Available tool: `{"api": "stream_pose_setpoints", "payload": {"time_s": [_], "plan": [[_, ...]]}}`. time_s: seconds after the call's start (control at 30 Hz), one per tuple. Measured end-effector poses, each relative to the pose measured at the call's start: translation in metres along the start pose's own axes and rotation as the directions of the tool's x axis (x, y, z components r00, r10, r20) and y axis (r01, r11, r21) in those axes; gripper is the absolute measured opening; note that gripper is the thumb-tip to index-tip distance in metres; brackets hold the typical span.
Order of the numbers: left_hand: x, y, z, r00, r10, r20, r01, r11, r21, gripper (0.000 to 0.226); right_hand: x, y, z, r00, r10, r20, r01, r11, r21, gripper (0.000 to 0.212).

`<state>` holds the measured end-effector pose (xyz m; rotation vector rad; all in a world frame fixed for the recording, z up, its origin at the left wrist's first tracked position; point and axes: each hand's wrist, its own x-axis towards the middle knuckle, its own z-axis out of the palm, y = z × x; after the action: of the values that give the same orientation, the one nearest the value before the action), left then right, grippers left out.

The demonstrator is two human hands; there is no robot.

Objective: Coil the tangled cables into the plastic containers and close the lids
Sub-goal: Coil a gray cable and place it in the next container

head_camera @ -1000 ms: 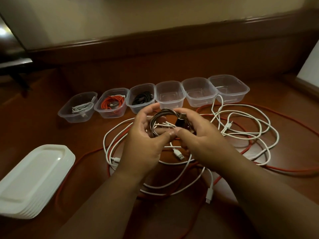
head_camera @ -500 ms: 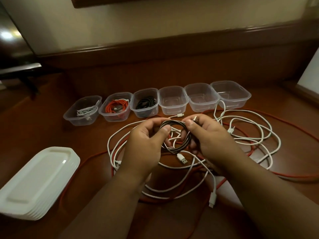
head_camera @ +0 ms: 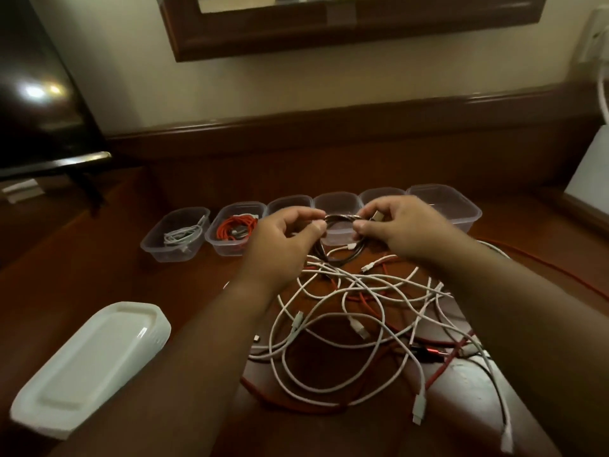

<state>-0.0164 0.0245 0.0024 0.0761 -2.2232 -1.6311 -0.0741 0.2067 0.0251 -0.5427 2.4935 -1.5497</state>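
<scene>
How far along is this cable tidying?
Early on. Done: a white cable and a red cable lie coiled in tubs. In hand: both hands hold a dark coil over an empty tub. Left: the tangle, and the stacked lids.

Your left hand (head_camera: 283, 239) hides the third container (head_camera: 290, 204); the lid stack (head_camera: 89, 367) count is unreadable.

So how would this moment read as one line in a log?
step: coiling | hands: left and right pinch dark coiled cable | over: fourth container | table: white cables tangled | lids: stacked
</scene>
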Motion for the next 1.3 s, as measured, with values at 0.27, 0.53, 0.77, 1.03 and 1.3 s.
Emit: {"api": "stream_pose_setpoints", "payload": {"time_s": [0.27, 0.53, 0.77, 1.03, 1.3], "plan": [[0.064, -0.053, 0.013, 0.945, 0.116, 0.307, -0.311, 0.612, 0.727, 0.039, 0.108, 0.034, -0.020, 0.947, -0.046, -0.319, -0.020, 0.979, -0.201, 0.004], [0.088, -0.066, 0.021, 0.802, 0.189, 0.566, -0.597, 0.235, 0.767, 0.050, 0.198, 0.036, 0.010, 0.992, 0.074, -0.106, -0.125, 0.767, -0.630, 0.013], [0.091, -0.074, 0.018, 0.768, 0.206, 0.606, -0.637, 0.156, 0.755, 0.051, 0.223, 0.040, 0.027, 0.994, 0.088, -0.062, -0.105, 0.668, -0.737, 0.032], [0.090, -0.079, 0.016, 0.790, 0.161, 0.591, -0.609, 0.100, 0.787, 0.061, 0.196, 0.036, 0.020, 0.997, -0.069, -0.031, 0.019, 0.621, -0.783, 0.025], [0.041, -0.055, 0.003, 0.864, 0.118, 0.489, -0.503, 0.190, 0.843, 0.040, 0.071, 0.026, 0.015, 0.991, -0.096, 0.089, 0.130, 0.721, -0.681, 0.004]]}}
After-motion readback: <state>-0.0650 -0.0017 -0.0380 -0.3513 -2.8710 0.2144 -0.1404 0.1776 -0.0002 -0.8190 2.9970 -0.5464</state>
